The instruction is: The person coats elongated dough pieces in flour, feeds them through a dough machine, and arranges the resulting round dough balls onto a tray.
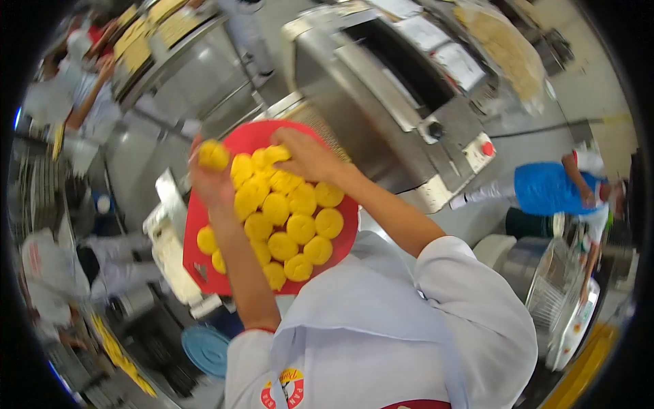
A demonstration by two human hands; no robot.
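Left hand (214, 185) grips a yellow ball (213, 155), right hand (308, 155) curls over yellow rounds (301, 199) on the red board (346, 240), pinch impossible to tell!

You are in a commercial bakery kitchen: a large stainless-steel machine (381, 82), trays of yellow dough (153, 34), stacked racks (37, 187) and white-clad workers (61, 95) surround you.

Red tray (349, 235): bare strip along right side, passable from above; yellow dough rounds (301, 228) obstruct middle, left forearm (238, 259) crosses above, steel machine (361, 102) bounds upper right
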